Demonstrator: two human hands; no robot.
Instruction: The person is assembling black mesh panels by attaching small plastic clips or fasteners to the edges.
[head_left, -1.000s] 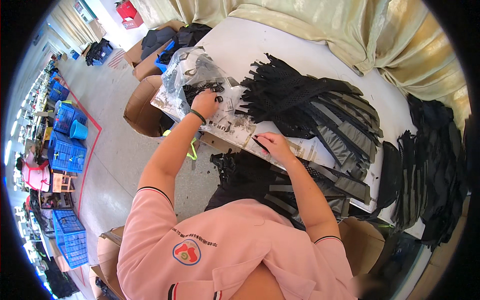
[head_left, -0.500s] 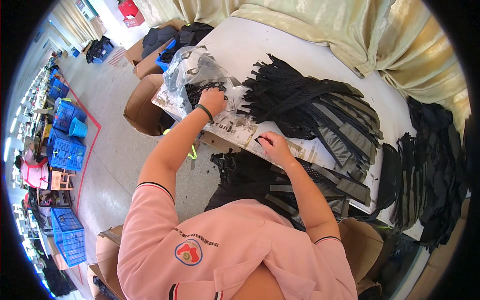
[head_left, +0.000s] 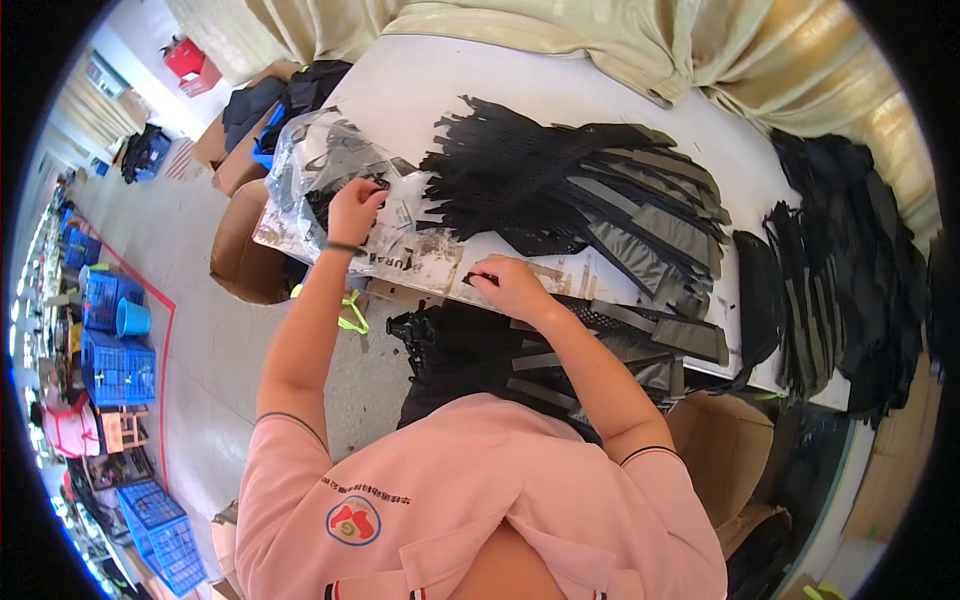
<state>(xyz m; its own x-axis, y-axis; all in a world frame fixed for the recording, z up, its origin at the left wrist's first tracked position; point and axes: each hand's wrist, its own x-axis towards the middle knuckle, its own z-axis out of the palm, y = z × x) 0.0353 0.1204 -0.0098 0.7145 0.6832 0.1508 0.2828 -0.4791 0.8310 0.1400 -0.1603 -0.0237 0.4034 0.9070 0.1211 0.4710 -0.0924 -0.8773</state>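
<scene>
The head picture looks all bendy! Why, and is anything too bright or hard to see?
Head view: the fisheye lens warps things near the rim, like the blue crate; head view: the far left glares white, the curtain shines; head view: the black bit in the right hand is too small to identify.
</scene>
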